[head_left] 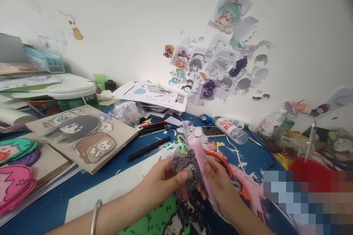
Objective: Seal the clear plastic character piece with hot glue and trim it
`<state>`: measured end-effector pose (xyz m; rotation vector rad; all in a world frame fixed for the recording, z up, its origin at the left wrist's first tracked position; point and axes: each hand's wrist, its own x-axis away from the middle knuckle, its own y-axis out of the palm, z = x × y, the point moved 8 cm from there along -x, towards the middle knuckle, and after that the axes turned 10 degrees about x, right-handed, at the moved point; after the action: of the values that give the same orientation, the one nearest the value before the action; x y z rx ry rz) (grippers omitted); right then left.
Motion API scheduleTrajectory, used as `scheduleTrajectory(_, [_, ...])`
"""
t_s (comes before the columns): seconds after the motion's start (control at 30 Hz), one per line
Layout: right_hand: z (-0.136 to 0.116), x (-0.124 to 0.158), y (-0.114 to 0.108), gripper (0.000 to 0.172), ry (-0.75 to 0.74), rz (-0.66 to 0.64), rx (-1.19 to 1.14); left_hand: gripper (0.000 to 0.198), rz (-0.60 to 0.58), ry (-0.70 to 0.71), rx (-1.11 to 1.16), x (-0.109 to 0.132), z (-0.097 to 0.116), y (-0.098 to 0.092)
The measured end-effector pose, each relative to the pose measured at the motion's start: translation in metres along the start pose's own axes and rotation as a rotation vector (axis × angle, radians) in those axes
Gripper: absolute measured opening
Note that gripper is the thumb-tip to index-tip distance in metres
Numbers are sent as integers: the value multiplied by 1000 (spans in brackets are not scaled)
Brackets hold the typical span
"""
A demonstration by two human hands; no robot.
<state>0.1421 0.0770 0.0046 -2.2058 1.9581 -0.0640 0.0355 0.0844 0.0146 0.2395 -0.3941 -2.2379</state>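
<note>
My left hand (162, 176) pinches a grey cartoon cut-out (190, 172) with a clear edge, its thumb on the face. Around a long pink stick-shaped tool (196, 147) with a rounded, dark-specked end, my right hand (220, 185) is closed. The tool stands tilted close against the cut-out's right side; I cannot tell whether they touch. Just below my hands is a dark purple cartoon cut-out (191, 207), over a green illustrated piece (151, 218). Red-orange handles (227, 163) show behind my right hand, partly hidden.
A board with cut-outs (129, 132) lies at left, near a white-lidded tub (73, 93). A black pen (149, 148), a phone (213, 131), a plastic bottle (231, 130) and paper scraps lie beyond my hands. A red container (306, 165) stands right.
</note>
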Motion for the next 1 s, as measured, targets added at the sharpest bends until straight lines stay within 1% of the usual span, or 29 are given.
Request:
scheduleTrajectory(0.07, [-2, 0, -3, 46, -29, 34, 5, 48, -31, -7, -1, 0, -2, 3])
scheduleTrajectory(0.13, [-5, 0, -6, 45, -59, 68, 10, 48, -38, -30, 7, 1, -6, 5])
scheduleTrajectory(0.27, [-5, 1, -9, 48, -45, 108, 43, 51, 8, -54, 6, 1, -10, 5])
scheduleTrajectory(0.37, [-1, 1, -9, 48, -33, 125, 106, 52, 49, -37, -22, 0, -6, 0])
scheduleTrajectory(0.47, [3, 0, -6, 45, -28, 99, 161, 51, 106, -15, -74, 0, 0, -7])
scheduleTrajectory(0.53, [4, 0, -5, 45, -12, 97, 160, 50, 123, -7, -106, 0, 1, -10])
scheduleTrajectory(0.7, [0, 1, -9, 51, 5, 163, 144, 48, 100, -20, -97, 1, -1, -6])
scheduleTrajectory(0.87, [5, 0, -9, 47, 16, 115, 238, 44, 91, -13, -117, 1, -2, -4])
scheduleTrajectory(1.0, [13, 0, -9, 49, 59, 130, 187, 44, 98, -12, -127, 0, -3, -6])
